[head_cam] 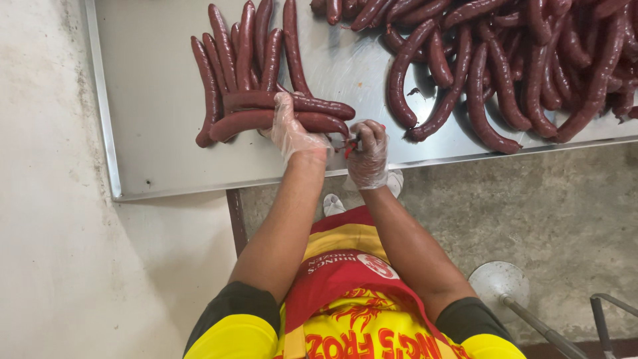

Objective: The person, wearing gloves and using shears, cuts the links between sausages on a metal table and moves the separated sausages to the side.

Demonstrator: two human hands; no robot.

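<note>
Your gloved left hand (290,129) presses down on two long dark red sausages (279,112) on the shiny metal counter (159,133) so they stay put. Your right hand's fingers (367,143) pinch their red string end (347,147).

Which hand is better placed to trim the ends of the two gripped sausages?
Probably the right hand: it pinches something red at their ends, while the left hand is occupied clamping the two sausages.

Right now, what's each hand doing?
Left hand: closed on two sausages.
Right hand: closed on a small red tool, kind unclear.
</note>
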